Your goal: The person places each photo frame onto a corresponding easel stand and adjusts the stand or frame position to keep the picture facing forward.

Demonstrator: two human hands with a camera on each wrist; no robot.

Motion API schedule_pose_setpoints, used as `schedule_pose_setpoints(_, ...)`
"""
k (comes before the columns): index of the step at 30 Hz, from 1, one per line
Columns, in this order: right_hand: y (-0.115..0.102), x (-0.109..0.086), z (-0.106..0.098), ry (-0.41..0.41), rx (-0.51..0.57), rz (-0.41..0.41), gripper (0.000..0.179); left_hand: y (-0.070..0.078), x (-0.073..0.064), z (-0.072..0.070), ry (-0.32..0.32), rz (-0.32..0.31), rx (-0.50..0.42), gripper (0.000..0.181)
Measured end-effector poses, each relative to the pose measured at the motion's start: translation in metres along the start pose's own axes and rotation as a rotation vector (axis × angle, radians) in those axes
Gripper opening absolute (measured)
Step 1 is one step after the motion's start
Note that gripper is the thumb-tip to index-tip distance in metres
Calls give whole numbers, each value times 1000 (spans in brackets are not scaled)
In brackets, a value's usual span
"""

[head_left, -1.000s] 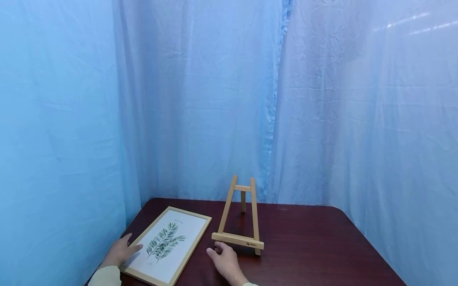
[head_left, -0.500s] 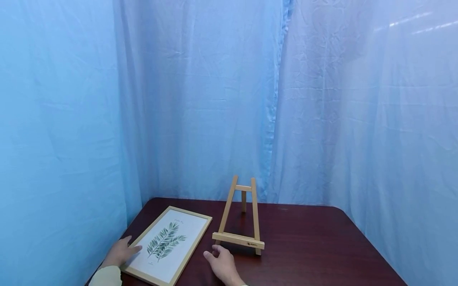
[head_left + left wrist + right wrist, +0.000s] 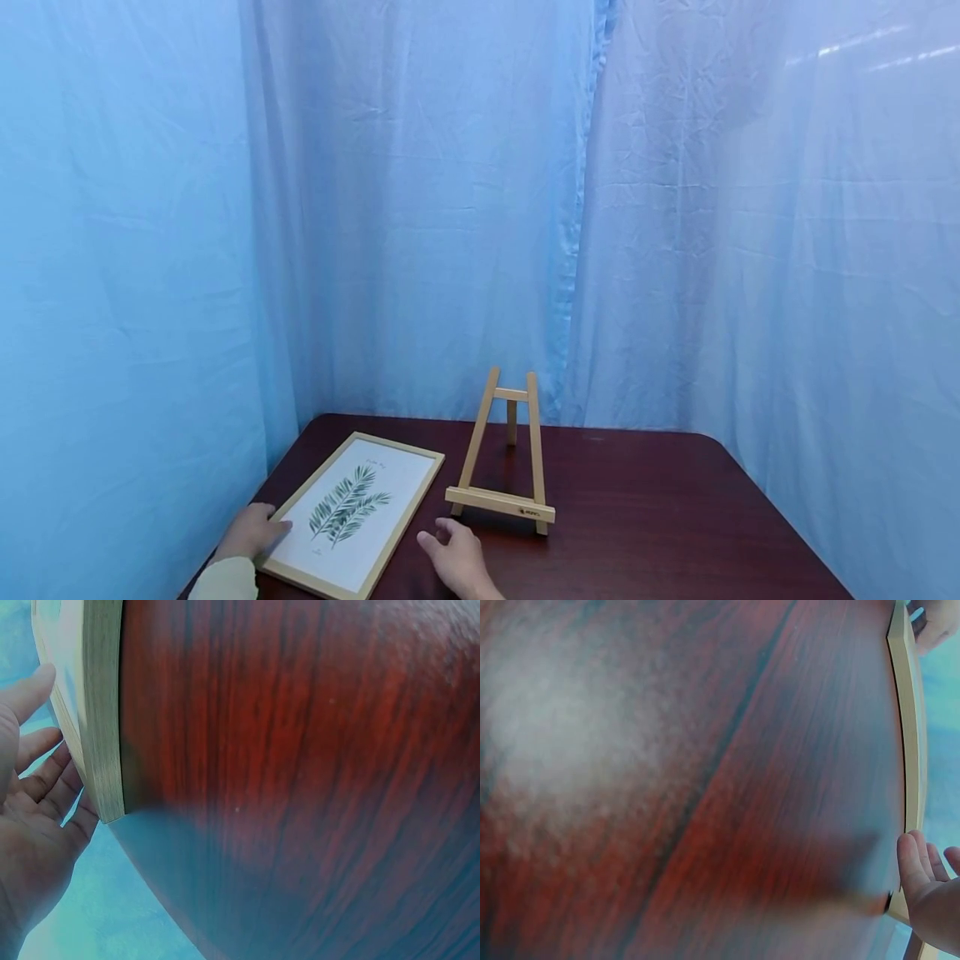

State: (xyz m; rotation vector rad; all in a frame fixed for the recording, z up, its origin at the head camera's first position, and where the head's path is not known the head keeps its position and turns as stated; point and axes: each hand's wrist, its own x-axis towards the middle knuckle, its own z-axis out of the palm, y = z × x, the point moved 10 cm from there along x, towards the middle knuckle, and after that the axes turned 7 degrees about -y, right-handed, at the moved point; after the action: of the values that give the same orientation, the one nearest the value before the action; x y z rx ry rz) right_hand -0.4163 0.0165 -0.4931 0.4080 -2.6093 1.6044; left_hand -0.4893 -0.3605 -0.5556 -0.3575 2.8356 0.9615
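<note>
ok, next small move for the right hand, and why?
I'd probably bring the right hand left to the near-side right edge of the light-wood rectangular picture frame. The left hand is at its opposite edge, the frame lies on the dark red wood-grain table, and the head view shows a gap between frame and right hand.

Head view: from the person's head we look forward and down, the wood-grain table (image 3: 660,517) across the lower frame, blue curtains (image 3: 435,208) above.
Left wrist view: we face the table close up, the left hand (image 3: 37,825) at the left edge.
Right wrist view: we face the table closely too, the right hand (image 3: 932,896) at lower right.
Shared framed palm-leaf print (image 3: 351,512): we see it lower left from the head, upper left from the left wrist, far right from the right.
</note>
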Motion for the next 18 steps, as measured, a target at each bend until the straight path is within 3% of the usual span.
schedule_pose_setpoints(3, 0, 0, 2, -8, 0, 4, 48, 16, -20, -9, 11, 41, 31, 48)
schedule_pose_setpoints(6, 0, 1, 4, -18, -1, 7, 48, 22, -33, -13, 17, 52, 47, 44)
schedule_pose_setpoints(18, 4, 2, 10, -50, 2, 34, 49, 24, -46, -14, -13, 23, 27, 33)
